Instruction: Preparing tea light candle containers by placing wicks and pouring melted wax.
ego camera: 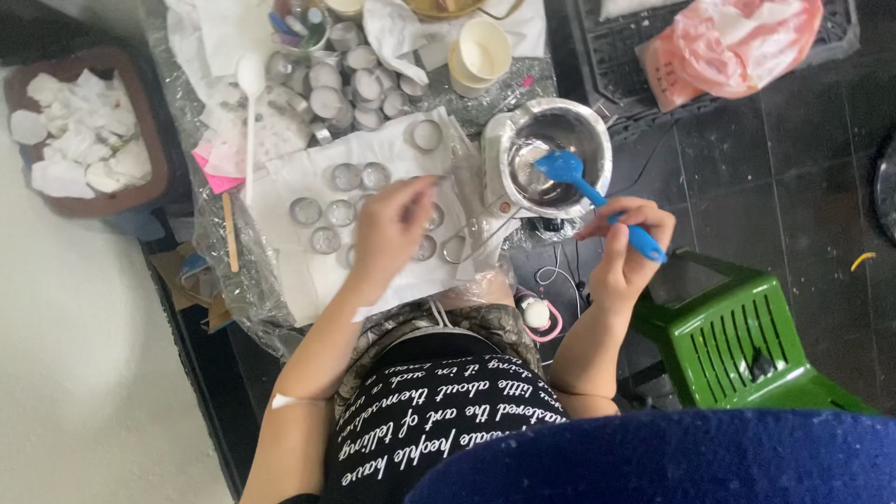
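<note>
head view — right hand (623, 245) pinches the blue spatula (597, 201), long axis toward 10 o'clock into the metal pot (558, 154); left hand (392, 229) lies at 9 o'clock over small cups (338, 213) — grip unclear.

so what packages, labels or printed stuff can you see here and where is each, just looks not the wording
Plastic bag: top right on a dark crate, crumpled, pink-orange and translucent, with a printed patch.
Paper cups: top centre on the table, stacked, cream, unmarked.
Black shirt: bottom centre on the person, rows of white script.
No screens or signs show.
</note>
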